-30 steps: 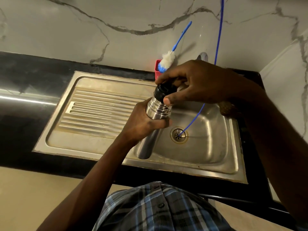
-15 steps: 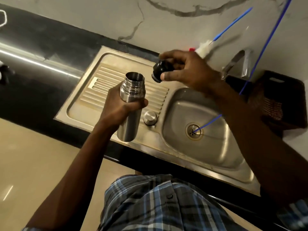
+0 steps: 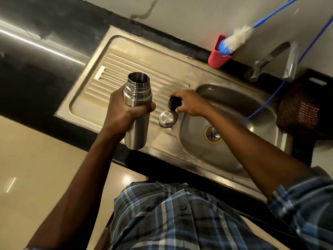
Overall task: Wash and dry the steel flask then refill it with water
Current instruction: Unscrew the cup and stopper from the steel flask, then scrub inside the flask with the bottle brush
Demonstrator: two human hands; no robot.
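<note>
Two hands share the work here, and both are occupied. The left hand wraps its fingers and thumb round the upper body of the steel flask, just below the threaded neck, and holds it upright with its open mouth toward the camera. The flask's long axis runs near vertical, its base hanging over the front edge of the sink's ribbed drainboard.

The right hand reaches further in and pinches the black stopper between fingertips and thumb, low over the drainboard, right beside the steel cap that sits mouth-down by the rim of the basin. Whether the stopper already touches the metal cannot be told, since the fingers cover its underside.

The relation that matters next: the flask lies to the left of the basin and of the tap, which stands at the back right, well apart from the flask (so the left arm would have to carry it rightward across the drainboard). The right hand is the nearer one to the tap and to the bottle brush leaning in the red cup against the wall. Washing looks not yet begun; the flask is only opened.
</note>
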